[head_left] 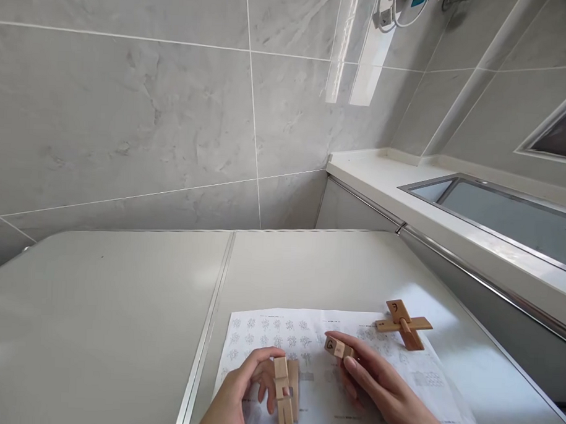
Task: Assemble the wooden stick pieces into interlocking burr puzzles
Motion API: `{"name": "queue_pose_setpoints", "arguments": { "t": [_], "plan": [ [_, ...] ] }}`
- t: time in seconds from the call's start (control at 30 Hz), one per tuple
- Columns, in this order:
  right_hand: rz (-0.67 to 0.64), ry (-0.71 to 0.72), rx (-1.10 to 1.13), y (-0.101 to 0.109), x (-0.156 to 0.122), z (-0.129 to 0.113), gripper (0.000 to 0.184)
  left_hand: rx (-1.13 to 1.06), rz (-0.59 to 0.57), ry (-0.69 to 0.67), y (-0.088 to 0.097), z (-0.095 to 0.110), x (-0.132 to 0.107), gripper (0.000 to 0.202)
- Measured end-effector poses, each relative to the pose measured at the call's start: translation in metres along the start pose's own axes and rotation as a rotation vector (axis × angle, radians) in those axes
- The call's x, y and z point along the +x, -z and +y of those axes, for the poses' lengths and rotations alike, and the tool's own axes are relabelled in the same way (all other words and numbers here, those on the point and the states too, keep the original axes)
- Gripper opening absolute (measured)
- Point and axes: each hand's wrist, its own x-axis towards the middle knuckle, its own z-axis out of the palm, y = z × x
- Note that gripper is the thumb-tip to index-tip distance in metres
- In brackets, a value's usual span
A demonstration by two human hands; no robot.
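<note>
My left hand (246, 390) is closed around a group of small notched wooden blocks (282, 390), fingers at the top and thumb low. My right hand (379, 385) pinches a short wooden block (337, 348) with a dark letter marked on its end. Both hands are above a printed instruction sheet (323, 328) covered with small line drawings. Beyond my right hand, at the sheet's right edge, lies a cross-shaped wooden piece (403, 325), made of crossed slats with a peg at the middle and a letter on one arm. My palms partly hide the sheet.
The sheet lies on a pale table (135, 306) with a metal seam (213, 315) running across it. A white counter (372, 175) with an inset sink (492, 207) and a rail (430, 245) along its front stands to the right. Behind is a grey tiled wall (175, 109).
</note>
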Motion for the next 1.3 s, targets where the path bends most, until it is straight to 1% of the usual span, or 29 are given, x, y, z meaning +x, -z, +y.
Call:
{"name": "queue_pose_setpoints", "arguments": {
  "t": [0.13,0.23,0.33,0.4,0.47,0.53,0.67,0.83,0.97,1.07,1.17,1.23,1.3],
  "plan": [
    [-0.066,-0.016,-0.017,0.001,-0.001,0.001,0.054,-0.01,0.001,-0.005,-0.001,0.004,0.003,0.078],
    [-0.119,-0.007,0.036,-0.001,0.0,0.0,0.046,-0.018,-0.004,-0.013,-0.001,0.009,0.003,0.075],
    [-0.145,-0.018,0.04,-0.004,0.0,-0.003,0.051,-0.013,-0.009,0.005,0.0,0.014,0.002,0.074],
    [-0.147,-0.021,0.008,-0.006,-0.001,-0.005,0.055,0.0,-0.008,0.02,0.0,0.015,0.001,0.074],
    [-0.144,-0.019,0.002,-0.008,-0.003,-0.007,0.055,0.014,-0.01,0.027,0.0,0.017,0.001,0.074],
    [-0.132,-0.031,0.037,-0.008,-0.003,-0.008,0.052,0.03,-0.017,0.037,0.0,0.018,0.0,0.074],
    [-0.121,-0.044,0.086,-0.008,-0.002,-0.01,0.056,0.036,-0.011,0.043,0.0,0.021,0.0,0.073],
    [-0.114,0.017,0.066,-0.01,-0.003,-0.018,0.046,-0.002,-0.011,0.004,0.001,0.02,0.0,0.074],
    [-0.18,0.021,0.093,-0.022,-0.007,-0.027,0.044,-0.022,0.002,0.007,0.002,0.019,0.0,0.076],
    [-0.219,0.046,0.114,-0.034,-0.008,-0.029,0.043,-0.034,-0.014,-0.021,0.003,0.021,-0.001,0.075],
    [-0.227,0.095,0.124,-0.048,-0.004,-0.027,0.043,-0.038,-0.025,-0.045,0.004,0.021,-0.001,0.074],
    [-0.208,0.128,0.131,-0.058,-0.002,-0.025,0.045,-0.042,-0.035,-0.058,0.004,0.021,-0.001,0.076],
    [-0.199,0.131,0.121,-0.067,-0.001,-0.024,0.046,-0.062,-0.045,-0.08,0.004,0.021,-0.001,0.074]
  ]
}}
